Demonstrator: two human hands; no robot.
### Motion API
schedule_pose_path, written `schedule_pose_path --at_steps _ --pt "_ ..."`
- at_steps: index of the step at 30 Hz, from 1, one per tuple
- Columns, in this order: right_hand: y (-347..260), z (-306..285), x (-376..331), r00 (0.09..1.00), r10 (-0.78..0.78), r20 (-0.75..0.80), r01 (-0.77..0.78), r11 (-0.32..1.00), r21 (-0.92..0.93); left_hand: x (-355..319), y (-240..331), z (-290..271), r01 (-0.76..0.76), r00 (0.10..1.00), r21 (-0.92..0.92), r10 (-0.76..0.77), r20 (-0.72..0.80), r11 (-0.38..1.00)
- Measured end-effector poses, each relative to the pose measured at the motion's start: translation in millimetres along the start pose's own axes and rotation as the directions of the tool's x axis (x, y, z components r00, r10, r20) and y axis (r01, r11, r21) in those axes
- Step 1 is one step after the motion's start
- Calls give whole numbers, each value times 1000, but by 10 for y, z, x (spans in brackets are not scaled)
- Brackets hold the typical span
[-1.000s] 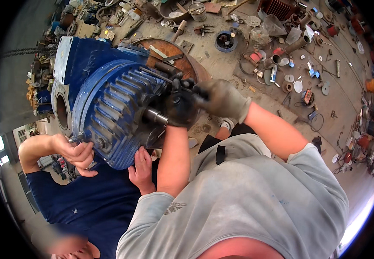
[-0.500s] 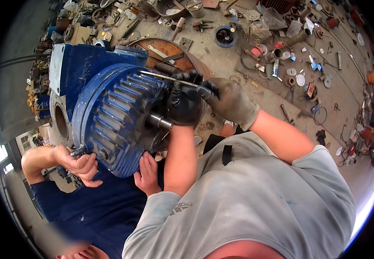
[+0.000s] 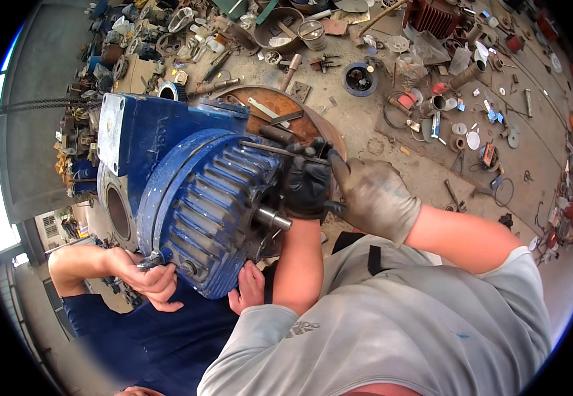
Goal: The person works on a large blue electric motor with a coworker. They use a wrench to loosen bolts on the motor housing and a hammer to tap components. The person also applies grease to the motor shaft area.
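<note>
A blue ribbed gear housing with a bare shaft stub fills the left-centre. Across its upper right edge lies a thin metal rod. My left hand, in a dark glove, has its fingers curled round the rod close to the housing. Beside the rod's right end is my right hand, in a worn grey-brown glove with dark fingertips. Its thumb and forefinger are spread apart, with the forefinger close to the rod's end; whether they touch, I cannot tell.
A co-worker's hand grips an eyebolt on the housing, and their other hand rests against its lower edge. Behind stands a rusty round drum with tools on top. Loose parts litter the floor, including a blue ring. A chain hangs at left.
The view has shifted, so the scene sits lower and farther right. My right thumb and forefinger, earlier pinched at the rod's end, have spread apart. The rod stays in my left hand.
</note>
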State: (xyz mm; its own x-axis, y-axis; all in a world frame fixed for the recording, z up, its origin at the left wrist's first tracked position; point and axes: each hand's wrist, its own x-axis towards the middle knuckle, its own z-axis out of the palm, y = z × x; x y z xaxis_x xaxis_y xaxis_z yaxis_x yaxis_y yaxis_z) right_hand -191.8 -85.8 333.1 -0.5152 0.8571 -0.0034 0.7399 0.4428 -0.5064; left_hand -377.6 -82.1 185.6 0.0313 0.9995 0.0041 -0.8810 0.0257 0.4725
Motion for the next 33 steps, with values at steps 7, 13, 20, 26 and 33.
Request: schedule_pose_path --at_steps 7,13,20,26,33 --pt "128 -54 332 951 -115 286 106 993 47 -79 -40 110 -21 998 -76 17 -52 997" --pt "611 166 444 684 -439 583 -681 -96 726 -83 74 221 1 999 -199 6 35 980" --pt "702 446 448 924 -144 355 -276 393 877 16 9 275 -29 998 -98 24 -55 995" --pt "690 5 485 997 -71 24 45 818 574 169 -5 536 -29 989 -159 6 -145 987" --pt "671 305 423 999 -9 49 -28 716 698 99 -159 226 -109 993 -125 101 -64 986"
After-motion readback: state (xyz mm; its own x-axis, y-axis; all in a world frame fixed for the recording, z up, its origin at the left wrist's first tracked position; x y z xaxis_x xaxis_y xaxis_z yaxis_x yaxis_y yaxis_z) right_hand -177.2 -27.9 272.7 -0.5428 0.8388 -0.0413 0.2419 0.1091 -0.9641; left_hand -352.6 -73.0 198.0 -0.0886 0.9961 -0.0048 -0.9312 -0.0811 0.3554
